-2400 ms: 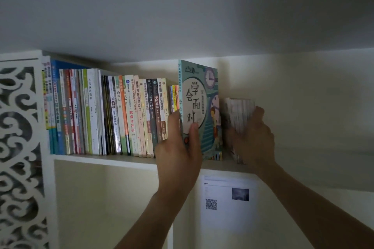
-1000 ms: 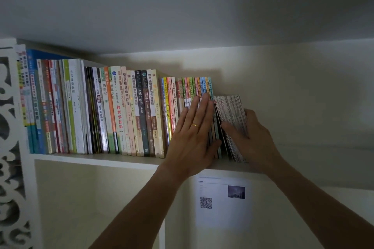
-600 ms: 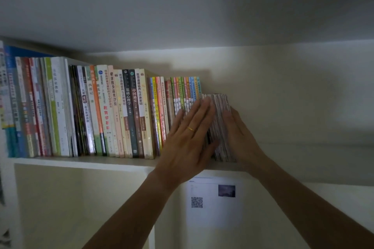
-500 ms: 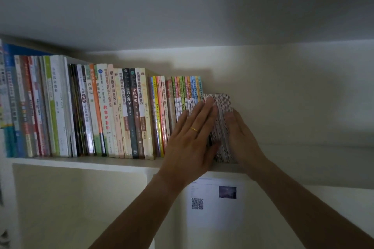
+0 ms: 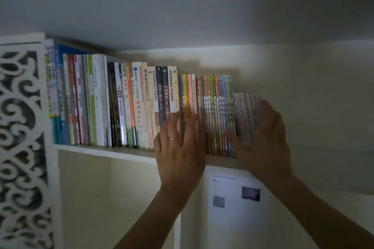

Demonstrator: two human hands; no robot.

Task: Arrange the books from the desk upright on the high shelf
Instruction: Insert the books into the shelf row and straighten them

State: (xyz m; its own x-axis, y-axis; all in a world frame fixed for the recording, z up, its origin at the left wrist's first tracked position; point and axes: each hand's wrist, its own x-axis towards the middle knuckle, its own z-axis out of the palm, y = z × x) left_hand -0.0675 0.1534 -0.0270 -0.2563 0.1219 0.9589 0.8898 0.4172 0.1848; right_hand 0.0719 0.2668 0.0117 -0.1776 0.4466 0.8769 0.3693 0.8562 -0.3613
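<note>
A long row of books [image 5: 137, 107] stands upright on the high white shelf [image 5: 105, 150]. Thin colourful books [image 5: 218, 107] follow it, and a stack of small pale books [image 5: 247, 115] ends the row on the right. My left hand [image 5: 178, 147], with a gold ring, presses flat with straight fingers against the spines near the middle of the row. My right hand [image 5: 265, 141] cups the small pale books, thumb across their front and fingers up their right side.
A white carved fretwork panel [image 5: 20, 127] closes the shelf on the left. The ceiling hangs just above the book tops. A paper with a QR code [image 5: 234, 198] is stuck below the shelf. The shelf board [image 5: 323, 170] runs on to the right of the books.
My left hand has slid left, from the thin colourful books to the taller spines. My right hand stays round the small pale books. The view has shifted left.
</note>
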